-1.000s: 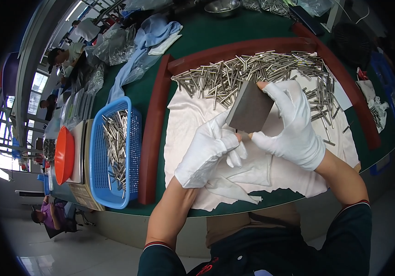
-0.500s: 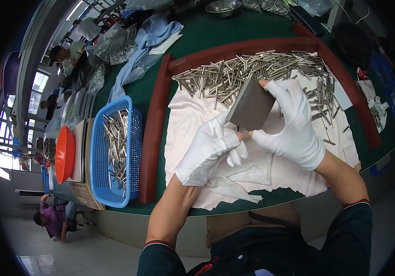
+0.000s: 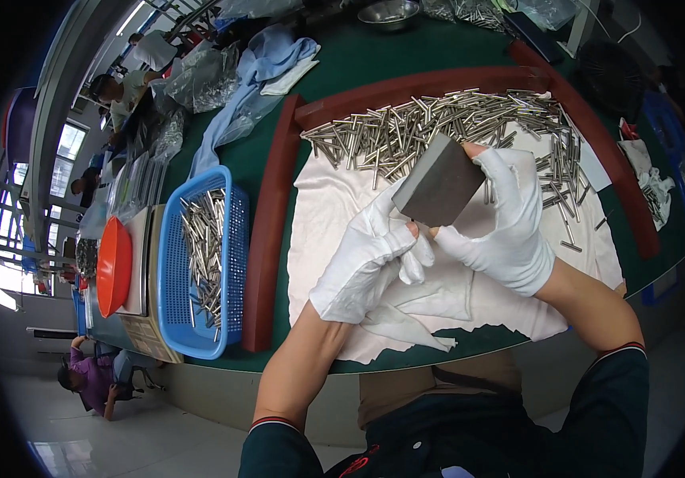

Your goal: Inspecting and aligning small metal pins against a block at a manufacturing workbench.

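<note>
A dark grey rectangular block [image 3: 446, 185] is raised over the cloth, tilted. My right hand [image 3: 514, 227], in a white glove with bare fingertips, grips it with a finger at its upper right corner and the thumb near its lower edge. Close against the block's lower left corner is my left hand [image 3: 366, 259], also gloved, its fingers curled and thumb pressed in. What it pinches, if anything, is mostly hidden by the block and fingers. Behind the block, many short shiny metal pins [image 3: 394, 131] lie heaped on the pale cloth [image 3: 322, 231].
A dark red wooden frame [image 3: 266, 263] borders the cloth on the green table [image 3: 334, 56]. To the left stand a blue plastic basket [image 3: 235, 279] holding pins and an orange bowl [image 3: 113, 267]. A metal bowl [image 3: 388, 11] sits at the far edge. Other people are at the left.
The block has turned slightly and tilts more to the right. My right hand has shifted a little with it. A thin sliver under the block by my left thumb now shows less.
</note>
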`<state>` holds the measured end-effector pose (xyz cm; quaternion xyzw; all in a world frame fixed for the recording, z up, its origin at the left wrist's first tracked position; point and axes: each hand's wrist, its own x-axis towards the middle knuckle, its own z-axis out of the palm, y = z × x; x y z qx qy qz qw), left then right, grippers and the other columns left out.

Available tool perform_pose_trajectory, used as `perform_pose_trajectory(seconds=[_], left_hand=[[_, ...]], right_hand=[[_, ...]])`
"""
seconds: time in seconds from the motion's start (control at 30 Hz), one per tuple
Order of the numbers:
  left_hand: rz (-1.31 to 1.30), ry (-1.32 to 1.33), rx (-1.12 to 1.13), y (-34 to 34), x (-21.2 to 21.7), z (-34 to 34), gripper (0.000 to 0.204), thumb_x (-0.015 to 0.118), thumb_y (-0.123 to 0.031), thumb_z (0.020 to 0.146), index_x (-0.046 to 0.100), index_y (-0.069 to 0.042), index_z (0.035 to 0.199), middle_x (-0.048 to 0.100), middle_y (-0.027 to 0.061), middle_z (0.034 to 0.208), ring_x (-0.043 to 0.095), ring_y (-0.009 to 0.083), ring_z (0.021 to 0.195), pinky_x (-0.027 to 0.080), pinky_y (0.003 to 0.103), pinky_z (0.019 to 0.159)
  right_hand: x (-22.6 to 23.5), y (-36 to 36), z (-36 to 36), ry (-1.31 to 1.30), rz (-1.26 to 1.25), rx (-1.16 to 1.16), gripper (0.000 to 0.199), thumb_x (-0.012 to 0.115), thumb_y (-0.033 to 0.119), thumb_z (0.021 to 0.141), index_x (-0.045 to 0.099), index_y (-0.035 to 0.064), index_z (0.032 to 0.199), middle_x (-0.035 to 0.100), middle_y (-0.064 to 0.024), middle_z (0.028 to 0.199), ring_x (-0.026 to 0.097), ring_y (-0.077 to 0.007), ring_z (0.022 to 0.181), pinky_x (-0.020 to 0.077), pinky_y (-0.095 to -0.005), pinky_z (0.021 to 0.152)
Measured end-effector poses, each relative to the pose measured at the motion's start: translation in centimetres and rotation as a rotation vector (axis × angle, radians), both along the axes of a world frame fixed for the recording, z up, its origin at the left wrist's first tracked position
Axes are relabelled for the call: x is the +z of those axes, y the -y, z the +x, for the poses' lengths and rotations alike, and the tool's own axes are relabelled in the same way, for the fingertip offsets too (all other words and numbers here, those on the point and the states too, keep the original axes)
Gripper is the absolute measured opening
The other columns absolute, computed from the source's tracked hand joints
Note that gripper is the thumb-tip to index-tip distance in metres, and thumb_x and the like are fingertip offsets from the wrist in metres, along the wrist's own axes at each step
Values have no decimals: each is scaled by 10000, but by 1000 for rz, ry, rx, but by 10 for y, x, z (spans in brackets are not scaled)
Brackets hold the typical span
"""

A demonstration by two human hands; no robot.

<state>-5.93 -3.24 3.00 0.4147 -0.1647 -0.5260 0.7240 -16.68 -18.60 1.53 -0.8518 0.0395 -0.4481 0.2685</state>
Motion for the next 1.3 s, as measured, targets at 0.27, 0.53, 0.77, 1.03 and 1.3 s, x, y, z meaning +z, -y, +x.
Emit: perform_pose_trajectory(seconds=[0.27,0.53,0.77,1.03,1.3], left_hand=[[24,166,41,-1,6,4,643,607,-82,856,272,-5,1399,624,137,731,595,156,541,471,234,488],[33,258,105,-5,12,2,706,677,-182,832,288,23,1384,615,100,655,571,132,506,420,212,447],[80,322,59,-4,5,3,687,612,-110,847,243,4,1415,630,133,669,585,161,496,471,246,471],[424,945,331,-10,24,24,595,523,-2,838,271,48,1374,604,97,632,582,138,550,468,272,531],[659,1660,724,-24,-7,60,79,616,-67,788,635,-48,862,638,155,731,635,307,669,487,368,602]], right_hand=[[-1,9,-1,36,-188,-13,782,780,134,495,486,13,1209,496,-106,1029,475,-256,894,392,-372,762],[-2,9,3,101,-158,-6,781,783,136,515,480,21,1225,497,-121,1059,483,-257,922,409,-368,765],[1,12,1,63,-228,22,802,784,130,493,483,31,1229,501,-110,1089,484,-267,917,409,-373,762],[3,30,6,57,-229,-122,793,766,113,488,497,40,1230,502,-101,1052,484,-252,903,407,-374,789],[6,50,7,132,-224,-202,717,780,157,540,520,16,1193,489,-87,996,493,-221,881,417,-345,761]])
